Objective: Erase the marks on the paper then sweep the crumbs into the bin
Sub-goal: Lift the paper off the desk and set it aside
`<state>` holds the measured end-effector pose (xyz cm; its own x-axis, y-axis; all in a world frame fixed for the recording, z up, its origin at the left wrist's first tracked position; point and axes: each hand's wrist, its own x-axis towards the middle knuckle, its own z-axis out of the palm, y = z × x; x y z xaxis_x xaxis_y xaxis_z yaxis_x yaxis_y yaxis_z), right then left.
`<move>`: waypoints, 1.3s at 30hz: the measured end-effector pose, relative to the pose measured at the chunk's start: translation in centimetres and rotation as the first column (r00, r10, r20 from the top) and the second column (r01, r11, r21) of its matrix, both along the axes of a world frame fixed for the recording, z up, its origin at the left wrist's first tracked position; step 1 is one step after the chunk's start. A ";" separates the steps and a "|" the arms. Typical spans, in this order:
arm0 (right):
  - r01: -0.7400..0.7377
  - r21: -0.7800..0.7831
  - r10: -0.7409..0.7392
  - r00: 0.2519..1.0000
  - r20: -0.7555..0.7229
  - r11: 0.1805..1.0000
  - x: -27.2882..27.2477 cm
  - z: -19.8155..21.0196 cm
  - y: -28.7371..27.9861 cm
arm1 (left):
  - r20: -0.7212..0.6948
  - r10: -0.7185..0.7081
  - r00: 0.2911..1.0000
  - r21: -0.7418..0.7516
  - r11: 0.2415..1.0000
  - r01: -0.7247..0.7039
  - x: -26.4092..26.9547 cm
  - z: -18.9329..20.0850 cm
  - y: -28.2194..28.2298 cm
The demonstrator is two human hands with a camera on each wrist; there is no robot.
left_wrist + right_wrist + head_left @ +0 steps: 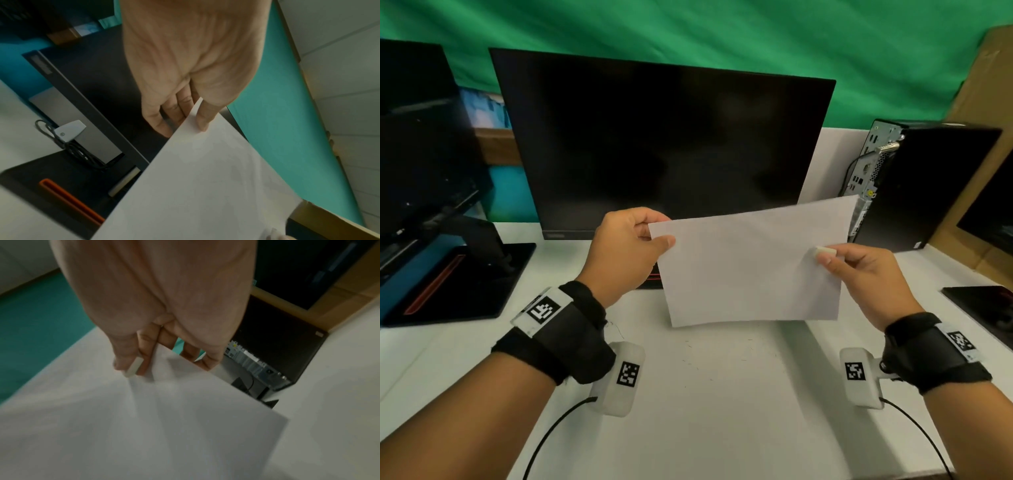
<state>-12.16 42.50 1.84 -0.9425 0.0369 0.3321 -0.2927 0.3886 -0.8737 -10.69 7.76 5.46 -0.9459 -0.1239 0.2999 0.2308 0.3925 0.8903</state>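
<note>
A green backdrop [756, 44] hangs behind the white tabletop [722, 411] where I work. I hold the sheet of paper [750, 267] up off the tabletop, tilted, in front of the dark monitor [654, 144]. My left hand [626, 253] pinches its corner at 10 o'clock, thumb on the near face and fingers behind. My right hand [866, 277] pinches the edge at 3 o'clock and also grips a small white eraser [825, 252] between thumb and forefinger. Dark eraser crumbs [705, 359] lie scattered on the tabletop just below the sheet, at 6 o'clock. A black computer tower [921, 185] stands at 2 o'clock; a second monitor [421, 144] stands at 9 o'clock.
</note>
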 end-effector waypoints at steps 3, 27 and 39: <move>0.047 0.048 -0.047 0.999 -0.010 0.998 -0.4 0.9 -1.3 | 0.025 0.011 1.000 0.041 0.999 -0.012 0.1 0.1 -0.9; -0.741 0.278 0.462 0.620 0.635 0.612 0.4 -6.0 -40.2 | 0.496 0.662 0.562 -0.153 0.704 -0.694 11.5 -10.3 -25.5; -0.609 0.168 0.430 0.703 0.566 0.775 2.4 -4.3 -32.1 | 0.299 0.531 0.793 -0.821 0.566 -0.069 11.0 -7.1 -11.1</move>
